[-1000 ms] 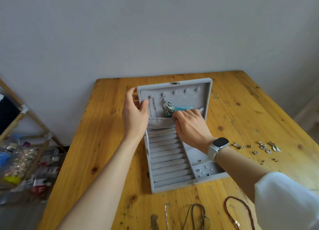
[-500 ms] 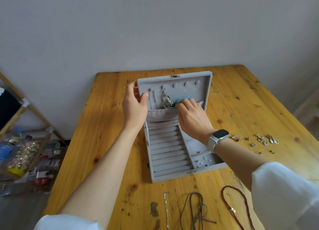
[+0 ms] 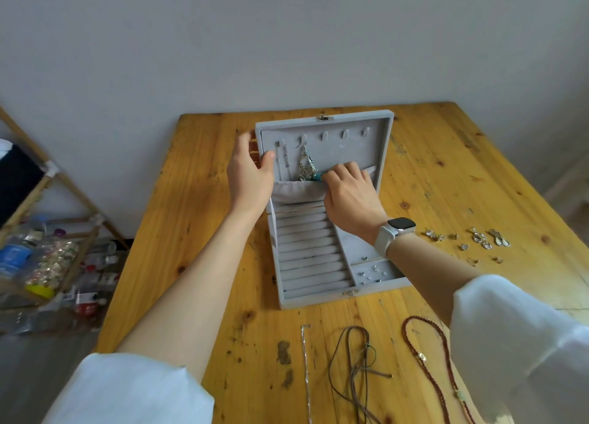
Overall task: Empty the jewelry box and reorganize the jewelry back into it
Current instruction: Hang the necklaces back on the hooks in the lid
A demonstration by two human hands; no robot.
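Jewelry box sits mid-table, twd far edge. Left hand grips lid; right hand, fingers curled, has tucked turquoise necklace deeper into pocket vs. a sec ago, so refilling's underway.

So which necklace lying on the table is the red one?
The beaded strand farthest right, by the white sleeve. The middle one is brown cord and the left one a thin silver chain.

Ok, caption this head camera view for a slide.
Left hand holds the jewelry box lid; right hand pinches a turquoise necklace at the lid's pocket.
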